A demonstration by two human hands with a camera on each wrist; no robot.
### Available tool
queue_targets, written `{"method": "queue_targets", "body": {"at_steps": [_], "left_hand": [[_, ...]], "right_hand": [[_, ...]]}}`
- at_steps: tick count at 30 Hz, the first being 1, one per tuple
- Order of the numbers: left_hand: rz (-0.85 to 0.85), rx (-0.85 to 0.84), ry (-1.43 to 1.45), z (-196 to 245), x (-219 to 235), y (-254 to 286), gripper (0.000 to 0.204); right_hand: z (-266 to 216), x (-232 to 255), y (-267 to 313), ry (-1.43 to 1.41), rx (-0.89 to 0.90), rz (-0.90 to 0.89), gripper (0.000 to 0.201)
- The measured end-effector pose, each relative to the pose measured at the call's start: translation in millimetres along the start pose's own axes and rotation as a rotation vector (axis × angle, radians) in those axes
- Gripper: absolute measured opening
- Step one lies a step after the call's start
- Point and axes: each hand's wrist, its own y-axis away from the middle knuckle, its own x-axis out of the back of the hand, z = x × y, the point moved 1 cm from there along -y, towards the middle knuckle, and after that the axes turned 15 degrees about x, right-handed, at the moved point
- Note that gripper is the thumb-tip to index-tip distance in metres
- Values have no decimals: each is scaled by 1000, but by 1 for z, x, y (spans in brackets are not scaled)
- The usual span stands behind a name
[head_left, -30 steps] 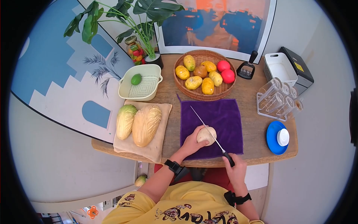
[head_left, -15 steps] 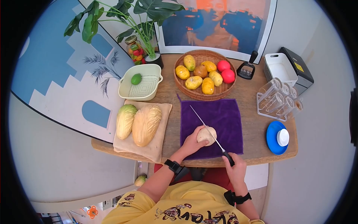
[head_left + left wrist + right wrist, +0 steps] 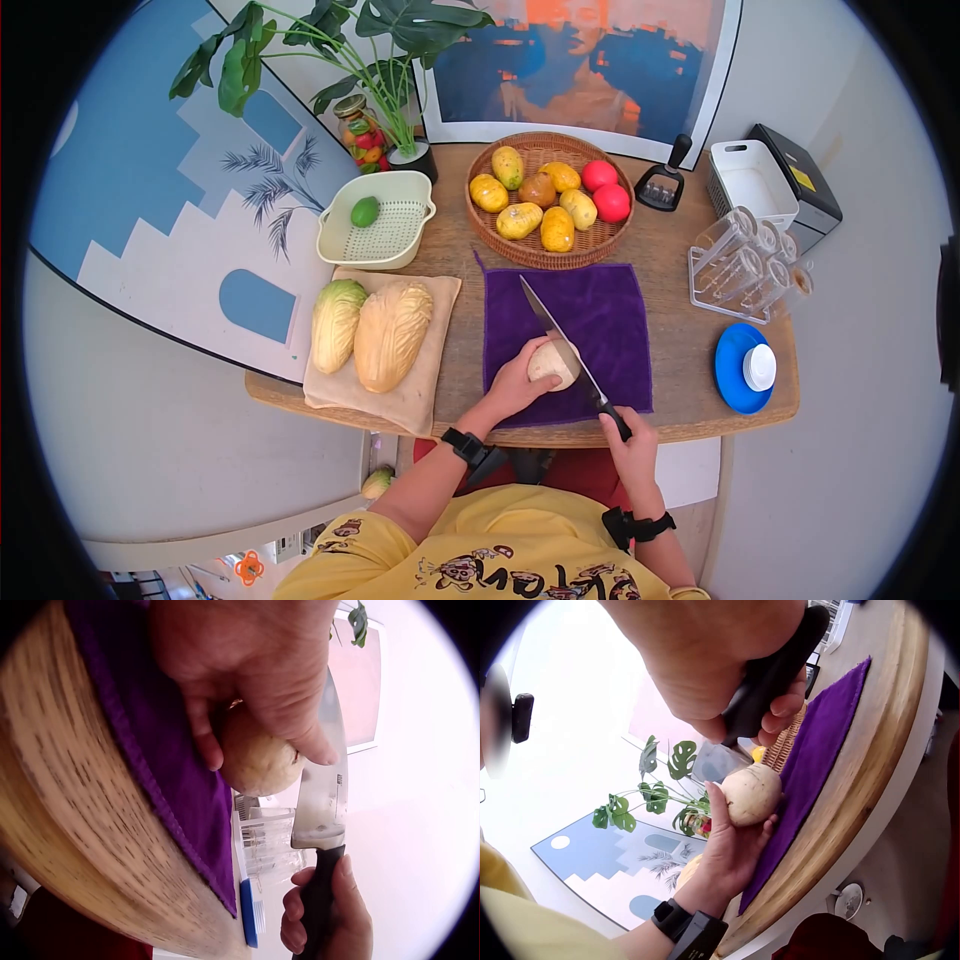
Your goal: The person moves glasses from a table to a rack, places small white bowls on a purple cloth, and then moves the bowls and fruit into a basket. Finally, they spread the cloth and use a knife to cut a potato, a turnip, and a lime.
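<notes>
A pale, round root vegetable (image 3: 553, 368) rests on a purple cloth (image 3: 612, 318) near the table's front edge. My left hand (image 3: 514, 388) grips it from the left, thumb on the near side and fingers on the far side. In my right hand (image 3: 637, 455) is the black handle of a kitchen knife (image 3: 322, 799), its tip pointing away from me. The blade overlaps the vegetable's right side in the head view, with its broad face showing. From the right wrist view, the vegetable (image 3: 751, 795) looks whole, with a few ridges and marks.
Two cabbages (image 3: 393, 337) lie on a beige cloth at left, below a green basket (image 3: 398, 247) holding one green fruit. A wicker basket (image 3: 483, 232) of fruit stands behind the purple cloth. Glasses in a rack (image 3: 752, 270) and a blue plate (image 3: 733, 392) are at right.
The knife has shifted slightly right and turned, so its broad blade face now shows. My right hand has moved a little with it; the left hand and vegetable keep their place.
</notes>
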Motion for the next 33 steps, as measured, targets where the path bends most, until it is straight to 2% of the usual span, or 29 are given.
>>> {"method": "queue_targets", "body": {"at_steps": [7, 12, 16, 19, 21, 25, 27, 30, 33], "left_hand": [[20, 5, -45, 3, 0, 2, 66], [-2, 1, -5, 7, 1, 4, 64], [-11, 21, -9, 8, 1, 4, 64], [-10, 20, -7, 6, 0, 3, 65], [-8, 15, 1, 5, 0, 2, 65], [-3, 3, -8, 4, 0, 2, 65], [4, 6, -23, 5, 0, 2, 65], [0, 14, -20, 5, 1, 3, 66], [3, 29, -11, 3, 0, 3, 66]], "right_hand": [[-1, 3, 1, -28, 20, 3, 25], [11, -3, 3, -69, -36, 66, 25], [25, -6, 4, -31, -10, 71, 25], [38, -9, 7, -123, -29, 40, 21], [36, -9, 7, -362, -190, 45, 21], [32, -7, 8, -373, -253, 61, 26], [31, -7, 9, -171, -76, 39, 26], [13, -2, 7, -11, -19, 3, 26], [1, 0, 6, 24, 43, 1, 26]]}}
